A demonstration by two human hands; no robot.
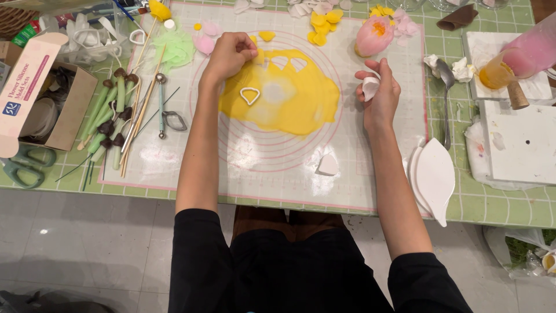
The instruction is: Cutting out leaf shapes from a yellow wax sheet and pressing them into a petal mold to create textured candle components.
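The flat, rolled-out sheet of yellow clay point(284, 95) lies on the white silicone mat with pink rings point(260, 156) on the bench. At the sheet's upper left edge, the left hand point(229, 55) has its grip closed, pinching a small yellow piece. A white petal-shaped cutter point(249, 95) rests on the sheet. Right of the sheet, the right hand point(379, 95) grips a white mould piece point(370, 88).

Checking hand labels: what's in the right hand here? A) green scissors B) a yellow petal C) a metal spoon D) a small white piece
D: the right hand is closed around a small white piece, held above the mat; the spoon lies on the table to its right, and the scissors sit at the far left edge.
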